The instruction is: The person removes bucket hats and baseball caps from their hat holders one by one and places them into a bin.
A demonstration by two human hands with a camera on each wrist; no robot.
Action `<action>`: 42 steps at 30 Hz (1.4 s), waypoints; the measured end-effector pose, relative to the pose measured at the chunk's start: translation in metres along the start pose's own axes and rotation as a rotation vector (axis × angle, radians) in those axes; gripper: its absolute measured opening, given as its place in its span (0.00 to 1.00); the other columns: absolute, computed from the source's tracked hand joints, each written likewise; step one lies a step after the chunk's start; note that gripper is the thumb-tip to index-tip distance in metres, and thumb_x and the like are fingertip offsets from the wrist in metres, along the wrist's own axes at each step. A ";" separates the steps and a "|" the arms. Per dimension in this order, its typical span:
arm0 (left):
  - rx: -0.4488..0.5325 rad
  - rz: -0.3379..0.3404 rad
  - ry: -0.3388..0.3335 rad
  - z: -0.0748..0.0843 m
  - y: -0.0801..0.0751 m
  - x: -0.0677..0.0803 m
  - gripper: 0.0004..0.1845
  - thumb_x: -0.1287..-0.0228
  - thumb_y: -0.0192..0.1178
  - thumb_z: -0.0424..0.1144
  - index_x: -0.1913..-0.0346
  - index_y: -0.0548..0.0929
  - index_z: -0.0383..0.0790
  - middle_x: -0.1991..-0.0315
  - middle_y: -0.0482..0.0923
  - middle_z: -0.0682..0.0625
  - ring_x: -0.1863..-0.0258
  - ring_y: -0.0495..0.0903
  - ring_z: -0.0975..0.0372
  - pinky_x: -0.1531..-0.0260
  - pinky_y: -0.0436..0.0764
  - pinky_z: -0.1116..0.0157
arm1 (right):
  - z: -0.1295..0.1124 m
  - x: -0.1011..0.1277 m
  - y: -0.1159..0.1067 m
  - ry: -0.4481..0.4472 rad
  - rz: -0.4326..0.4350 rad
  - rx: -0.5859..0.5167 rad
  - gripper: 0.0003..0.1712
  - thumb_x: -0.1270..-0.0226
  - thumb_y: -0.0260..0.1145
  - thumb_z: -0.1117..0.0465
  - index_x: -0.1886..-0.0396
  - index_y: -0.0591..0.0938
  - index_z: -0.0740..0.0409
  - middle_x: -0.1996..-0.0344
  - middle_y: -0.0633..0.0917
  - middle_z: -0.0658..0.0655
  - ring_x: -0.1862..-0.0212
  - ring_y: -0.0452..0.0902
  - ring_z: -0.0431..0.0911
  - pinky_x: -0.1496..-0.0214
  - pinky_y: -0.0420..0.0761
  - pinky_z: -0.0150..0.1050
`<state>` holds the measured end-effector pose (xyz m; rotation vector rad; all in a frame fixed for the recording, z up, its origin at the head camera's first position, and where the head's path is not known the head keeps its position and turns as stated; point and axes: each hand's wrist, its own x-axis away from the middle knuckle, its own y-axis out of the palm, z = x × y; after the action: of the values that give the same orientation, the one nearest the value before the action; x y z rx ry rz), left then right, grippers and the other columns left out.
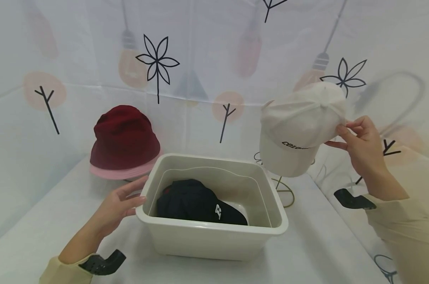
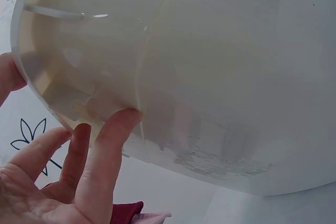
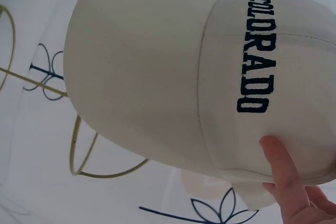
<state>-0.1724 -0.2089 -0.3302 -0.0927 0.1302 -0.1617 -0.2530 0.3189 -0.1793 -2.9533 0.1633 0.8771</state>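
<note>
My right hand (image 1: pixel 360 144) pinches the cream cap (image 1: pixel 299 130) at its rear right edge, thumb and fingers closed on the fabric. Cap is up in the air, off to the left of that hand, brim pointing down-left, above the right rear corner of the bin (image 1: pixel 271 221). Right wrist view confirms: a fingertip (image 3: pixel 281 169) presses the cap's side just under the dark "COLORADO" lettering (image 3: pixel 257 56). Cap (image 3: pixel 157 72) fills most of that view.

Directly under the cap I see a gold wire stand (image 1: pixel 283 189) on the table, just beside the bin's right wall; the cap looks clear of it, but I can't tell for sure.

My left hand (image 1: pixel 120 205) is flat against the bin's left outer wall, fingers straight and slightly spread, not gripping. Left wrist view shows the fingertips (image 2: pixel 118 127) touching the bin wall (image 2: pixel 220 77).

Inside the bin: a black cap (image 1: pixel 196 201) with a white logo, lying on the bottom.

Behind the bin's left corner: a dark red bucket hat (image 1: pixel 124 140) with a pink brim, apart from the bin. White cloth table (image 1: pixel 324 244), patterned backdrop (image 1: pixel 200 51) behind it.
</note>
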 end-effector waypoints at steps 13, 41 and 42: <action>-0.019 0.006 -0.013 0.000 0.000 0.000 0.34 0.37 0.59 0.37 0.30 0.59 0.39 0.34 0.60 0.36 0.39 0.64 0.42 0.53 0.75 0.49 | -0.006 -0.001 0.015 -0.164 -0.160 -0.257 0.07 0.36 0.54 0.78 0.65 0.69 0.64 0.58 0.77 0.60 0.56 0.79 0.47 0.65 0.81 0.39; -0.017 0.009 -0.009 0.000 0.001 -0.001 0.34 0.38 0.60 0.37 0.30 0.60 0.38 0.36 0.61 0.35 0.40 0.65 0.42 0.52 0.74 0.48 | 0.011 -0.009 0.065 -0.275 -0.621 -0.240 0.09 0.33 0.45 0.79 0.64 0.68 0.64 0.52 0.79 0.55 0.56 0.76 0.46 0.58 0.80 0.37; -0.015 0.007 -0.008 0.000 0.001 -0.001 0.34 0.38 0.60 0.37 0.30 0.60 0.38 0.35 0.61 0.35 0.40 0.65 0.42 0.52 0.74 0.48 | 0.012 -0.010 0.067 -0.270 -0.632 -0.235 0.09 0.33 0.46 0.79 0.64 0.68 0.63 0.52 0.79 0.55 0.56 0.76 0.46 0.58 0.80 0.37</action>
<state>-0.1728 -0.2079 -0.3299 -0.1082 0.1242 -0.1530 -0.2754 0.2539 -0.1859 -2.7340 -0.8822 1.2153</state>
